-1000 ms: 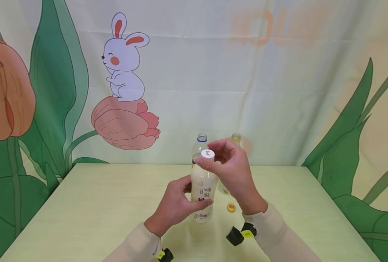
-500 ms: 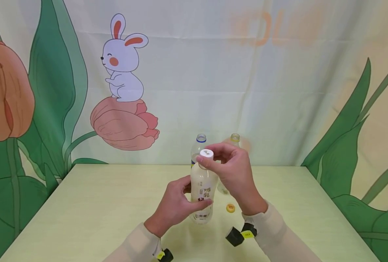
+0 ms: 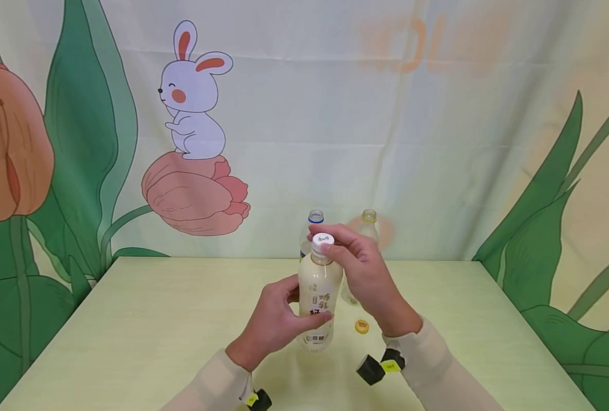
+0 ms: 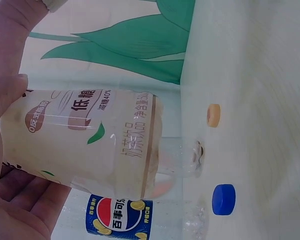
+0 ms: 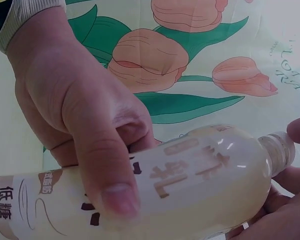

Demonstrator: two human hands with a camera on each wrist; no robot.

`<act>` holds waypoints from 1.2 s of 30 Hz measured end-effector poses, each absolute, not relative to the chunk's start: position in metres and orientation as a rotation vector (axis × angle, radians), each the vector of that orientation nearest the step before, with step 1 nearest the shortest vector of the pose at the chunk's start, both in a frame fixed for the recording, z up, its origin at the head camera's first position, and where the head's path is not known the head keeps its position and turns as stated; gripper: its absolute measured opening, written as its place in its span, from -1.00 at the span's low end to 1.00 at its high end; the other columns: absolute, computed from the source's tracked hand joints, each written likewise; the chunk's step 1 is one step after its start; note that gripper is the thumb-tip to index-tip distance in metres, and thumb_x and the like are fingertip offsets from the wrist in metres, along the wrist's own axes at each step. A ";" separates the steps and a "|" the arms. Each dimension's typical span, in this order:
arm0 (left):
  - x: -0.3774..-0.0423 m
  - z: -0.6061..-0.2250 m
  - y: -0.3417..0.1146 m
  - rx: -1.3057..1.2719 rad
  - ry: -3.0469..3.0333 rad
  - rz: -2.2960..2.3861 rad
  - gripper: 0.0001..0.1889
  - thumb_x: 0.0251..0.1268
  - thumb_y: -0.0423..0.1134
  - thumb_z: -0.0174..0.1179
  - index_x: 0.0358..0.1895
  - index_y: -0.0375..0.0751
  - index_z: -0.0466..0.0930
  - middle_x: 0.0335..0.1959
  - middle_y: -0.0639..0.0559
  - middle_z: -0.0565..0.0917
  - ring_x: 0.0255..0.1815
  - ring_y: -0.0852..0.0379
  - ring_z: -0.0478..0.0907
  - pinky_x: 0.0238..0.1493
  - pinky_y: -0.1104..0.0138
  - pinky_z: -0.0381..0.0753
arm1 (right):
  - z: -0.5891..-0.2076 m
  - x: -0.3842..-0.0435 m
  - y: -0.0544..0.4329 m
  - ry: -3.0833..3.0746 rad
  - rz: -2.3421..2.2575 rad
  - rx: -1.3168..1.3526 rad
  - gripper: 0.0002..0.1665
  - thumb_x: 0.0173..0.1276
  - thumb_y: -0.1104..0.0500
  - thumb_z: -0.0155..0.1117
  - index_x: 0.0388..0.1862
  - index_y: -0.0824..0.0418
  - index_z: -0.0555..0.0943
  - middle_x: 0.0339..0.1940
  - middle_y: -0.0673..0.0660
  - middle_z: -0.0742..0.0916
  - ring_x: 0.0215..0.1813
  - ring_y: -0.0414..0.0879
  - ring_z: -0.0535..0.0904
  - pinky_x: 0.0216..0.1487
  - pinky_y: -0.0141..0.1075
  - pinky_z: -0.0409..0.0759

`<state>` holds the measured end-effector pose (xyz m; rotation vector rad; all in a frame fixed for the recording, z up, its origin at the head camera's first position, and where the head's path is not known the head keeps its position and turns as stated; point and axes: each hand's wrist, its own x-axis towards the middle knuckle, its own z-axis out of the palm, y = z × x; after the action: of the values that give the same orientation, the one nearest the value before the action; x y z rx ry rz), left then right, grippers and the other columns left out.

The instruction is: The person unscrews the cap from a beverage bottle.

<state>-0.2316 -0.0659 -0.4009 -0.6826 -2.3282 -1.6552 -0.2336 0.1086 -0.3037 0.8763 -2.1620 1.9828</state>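
Note:
A clear bottle of pale milk tea (image 3: 327,279) with a white cap (image 3: 323,238) is held upright, its base above the table in the left wrist view. My left hand (image 3: 279,314) grips the bottle's lower body, thumb across the front label (image 5: 165,180) and the fingers behind. Up at the neck, my right hand (image 3: 368,274) pinches the white cap between thumb and fingers. The right wrist view catches that cap (image 5: 285,147) at the edge, with the right fingertips around it.
Behind stand two uncapped clear bottles: one with a blue neck ring (image 3: 316,217) and blue label (image 4: 121,217), another with a yellow ring (image 3: 369,217). A yellow cap (image 3: 361,326) and a blue cap (image 4: 224,200) lie on the table (image 3: 145,331). A printed curtain (image 3: 304,114) hangs behind.
My right hand has turned and shifted slightly left over the white cap, its thumb moving round to the front. The cap's printing has rotated. My left hand stays put.

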 end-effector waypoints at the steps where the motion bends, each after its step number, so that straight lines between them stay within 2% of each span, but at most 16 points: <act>1: -0.232 -0.401 -0.066 -0.683 -2.328 -1.653 -0.57 0.02 -0.12 0.60 -0.01 0.06 0.68 -0.16 0.23 0.77 -0.17 0.24 0.72 -0.02 0.33 0.76 | -0.304 -0.234 0.108 -2.160 1.978 0.892 -0.58 0.57 0.21 0.08 0.32 0.23 0.60 0.23 0.24 0.67 0.27 -0.02 0.60 0.36 -0.15 0.54; 4: -0.231 -0.401 -0.066 -0.680 -2.332 -1.655 -0.57 0.02 -0.12 0.60 0.00 0.06 0.68 -0.15 0.24 0.77 -0.16 0.24 0.72 -0.01 0.33 0.76 | -0.304 -0.234 0.109 -2.153 1.967 0.917 -0.56 0.57 0.22 0.04 0.34 0.26 0.58 0.26 0.26 0.66 0.33 -0.01 0.56 0.43 -0.06 0.46; 8: -0.231 -0.400 -0.066 -0.670 -2.340 -1.662 -0.56 0.03 -0.12 0.60 0.02 0.07 0.68 -0.13 0.24 0.77 -0.14 0.24 0.72 0.01 0.33 0.75 | -0.305 -0.235 0.109 -2.157 1.957 0.845 -0.54 0.54 0.18 0.13 0.37 0.22 0.55 0.29 0.27 0.64 0.26 -0.02 0.59 0.35 -0.15 0.54; 10: -0.230 -0.400 -0.066 -0.668 -2.343 -1.664 -0.55 0.03 -0.11 0.60 0.02 0.09 0.68 -0.13 0.25 0.77 -0.14 0.24 0.72 0.01 0.32 0.75 | -0.306 -0.235 0.109 -2.158 1.939 0.742 -0.54 0.46 0.16 0.29 0.30 0.19 0.58 0.21 0.21 0.68 0.16 -0.03 0.62 0.22 -0.25 0.60; 14: -0.230 -0.401 -0.065 -0.671 -2.342 -1.660 -0.55 0.03 -0.10 0.60 0.02 0.10 0.68 -0.13 0.26 0.76 -0.14 0.25 0.72 0.00 0.33 0.75 | -0.305 -0.234 0.107 -2.130 1.892 0.550 -0.55 0.18 0.13 0.60 0.02 0.16 0.64 -0.08 0.13 0.74 -0.05 0.02 0.64 -0.01 -0.27 0.65; 18: -0.231 -0.402 -0.065 -0.681 -2.334 -1.657 -0.56 0.03 -0.11 0.61 0.00 0.09 0.68 -0.14 0.26 0.76 -0.14 0.25 0.72 0.01 0.33 0.75 | -0.303 -0.229 0.104 -2.114 1.832 0.492 -0.58 0.06 0.11 0.69 -0.16 0.15 0.67 -0.24 0.09 0.74 -0.17 0.04 0.65 -0.13 -0.26 0.63; 23: -0.231 -0.402 -0.065 -0.683 -2.339 -1.645 -0.55 0.03 -0.10 0.61 0.01 0.10 0.67 -0.14 0.27 0.76 -0.15 0.26 0.71 0.01 0.33 0.75 | -0.302 -0.229 0.104 -2.092 1.788 0.499 -0.64 0.05 0.11 0.70 -0.21 0.13 0.72 -0.31 0.06 0.75 -0.24 0.00 0.63 -0.27 -0.36 0.53; 27: -0.230 -0.401 -0.066 -0.678 -2.343 -1.643 -0.55 0.02 -0.10 0.61 0.02 0.10 0.67 -0.14 0.27 0.76 -0.15 0.26 0.71 0.01 0.33 0.75 | -0.303 -0.230 0.105 -2.091 1.814 0.528 -0.70 0.11 0.11 0.66 -0.17 0.09 0.78 -0.27 0.03 0.74 -0.23 -0.02 0.63 -0.33 -0.41 0.42; 30: -0.230 -0.401 -0.066 -0.672 -2.345 -1.646 -0.55 0.02 -0.09 0.61 0.02 0.10 0.68 -0.13 0.27 0.76 -0.14 0.26 0.72 0.01 0.33 0.75 | -0.303 -0.230 0.106 -2.103 1.865 0.560 -0.71 0.20 0.13 0.60 -0.09 0.10 0.79 -0.21 0.02 0.75 -0.17 -0.02 0.65 -0.26 -0.42 0.51; 36: -0.231 -0.401 -0.066 -0.672 -2.345 -1.652 -0.55 0.02 -0.10 0.60 0.02 0.10 0.67 -0.13 0.26 0.77 -0.14 0.26 0.72 0.00 0.33 0.75 | -0.302 -0.230 0.107 -2.122 1.973 0.661 -0.64 0.40 0.22 0.38 0.14 0.29 0.70 -0.07 0.06 0.75 -0.06 -0.08 0.66 -0.06 -0.36 0.69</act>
<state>-0.2307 -0.0662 -0.4010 -0.6724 -2.3448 -1.6520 -0.2301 0.1067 -0.3022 0.6610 -2.1218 1.9729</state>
